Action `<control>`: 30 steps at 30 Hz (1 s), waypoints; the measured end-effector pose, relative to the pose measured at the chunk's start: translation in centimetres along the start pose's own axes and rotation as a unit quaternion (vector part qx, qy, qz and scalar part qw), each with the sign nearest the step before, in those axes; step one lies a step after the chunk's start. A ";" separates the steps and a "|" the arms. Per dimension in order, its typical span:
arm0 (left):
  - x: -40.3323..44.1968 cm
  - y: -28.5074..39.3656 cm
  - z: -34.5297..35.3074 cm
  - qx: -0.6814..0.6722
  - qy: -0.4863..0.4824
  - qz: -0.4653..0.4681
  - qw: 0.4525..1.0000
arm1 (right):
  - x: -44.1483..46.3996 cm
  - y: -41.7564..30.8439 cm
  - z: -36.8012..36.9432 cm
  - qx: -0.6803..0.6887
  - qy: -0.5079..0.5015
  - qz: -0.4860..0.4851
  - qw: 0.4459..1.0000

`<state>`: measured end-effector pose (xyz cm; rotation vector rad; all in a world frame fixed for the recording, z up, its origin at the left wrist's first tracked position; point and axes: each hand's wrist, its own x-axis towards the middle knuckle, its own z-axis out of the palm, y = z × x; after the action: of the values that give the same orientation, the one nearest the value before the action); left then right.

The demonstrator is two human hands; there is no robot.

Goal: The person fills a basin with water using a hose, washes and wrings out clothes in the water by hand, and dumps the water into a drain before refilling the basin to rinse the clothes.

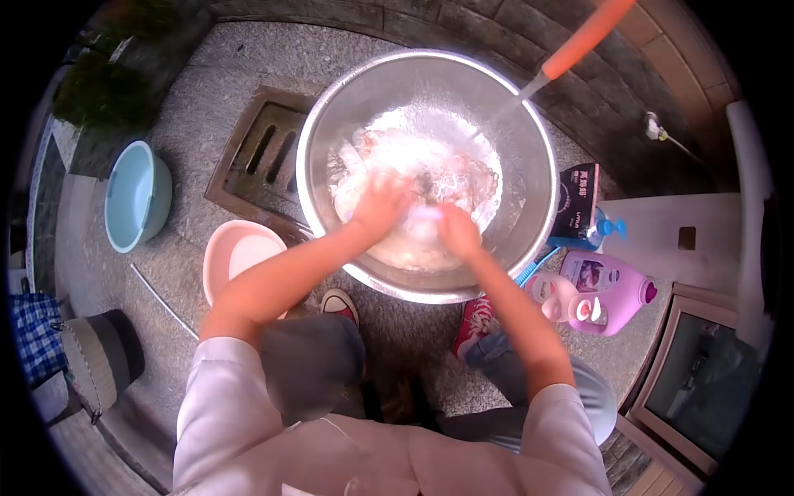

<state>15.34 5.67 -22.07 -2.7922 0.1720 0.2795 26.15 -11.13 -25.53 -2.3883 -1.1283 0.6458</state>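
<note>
A large metal basin [331,140] stands on the ground and holds water with pale, wet cloth [397,153] in it. My left hand [384,201] is low in the basin's left part, on the pale cloth, its fingers blurred by glare and motion. Close by on the right, my right hand [456,230] is closed by a small lilac item [426,213] that I cannot make out clearly. An orange-handled tool [579,45] reaches over the basin's upper right rim.
At the left are a light blue basin [139,198] and a pink basin [236,248], near a floor drain [269,145]. Bottles, including a purple jug [616,289], and a black packet [577,202] stand right of the metal basin. A glass-fronted frame [695,380] is at lower right.
</note>
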 end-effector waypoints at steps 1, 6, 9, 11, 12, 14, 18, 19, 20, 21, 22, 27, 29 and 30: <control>0.2 2.0 4.3 -0.005 -0.003 0.003 1.000 | -0.3 1.0 2.9 -0.071 -0.031 -0.066 0.995; 3.4 3.2 11.4 -0.298 -0.015 0.017 0.954 | 2.2 5.0 7.0 -0.239 -0.058 -0.190 0.951; 6.6 3.3 10.0 -0.424 -0.040 -0.269 0.864 | 6.4 5.8 6.4 -0.065 0.005 0.080 0.995; 6.6 4.9 11.7 -0.332 -0.016 -0.251 0.909 | 6.4 5.9 8.2 -0.118 0.079 0.062 0.988; 5.9 4.6 12.2 -0.307 -0.055 -0.123 0.942 | 5.7 5.8 8.2 -0.168 -0.072 0.046 0.982; 4.6 2.5 10.7 -0.308 -0.142 0.067 0.938 | 5.1 6.3 7.7 -0.215 -0.214 0.025 0.952; 5.4 4.0 12.1 -0.318 -0.049 -0.245 0.915 | 3.8 8.0 6.5 -0.175 -0.085 -0.005 0.981; 5.1 5.2 11.5 -0.317 -0.045 -0.244 0.915 | 3.7 7.7 6.1 -0.098 -0.036 0.108 0.989; 4.8 6.4 10.6 -0.271 -0.074 -0.189 0.941 | 3.0 7.8 6.7 -0.225 -0.081 0.022 0.971; 4.3 7.2 9.8 -0.223 -0.105 -0.132 0.960 | 1.9 7.6 6.3 -0.227 -0.081 0.023 0.970; 3.8 7.1 9.3 -0.222 -0.101 -0.132 0.961 | 1.0 7.5 5.5 -0.116 -0.109 0.002 0.987; 2.6 0.7 2.5 -0.612 -0.099 -0.098 0.779 | -1.3 4.6 -5.6 0.219 -0.067 0.080 0.970; 3.3 -2.8 -1.9 -0.682 -0.008 -0.157 0.714 | -1.3 3.4 -9.6 0.242 -0.044 0.062 0.967; 3.9 -4.2 -2.7 -0.627 0.148 -0.095 0.759 | -1.0 2.3 -11.8 0.232 -0.035 0.042 0.971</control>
<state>20.22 8.42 -19.12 -4.1367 -0.4024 -0.2301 33.73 -15.29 -17.05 -2.0290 -0.7965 0.9152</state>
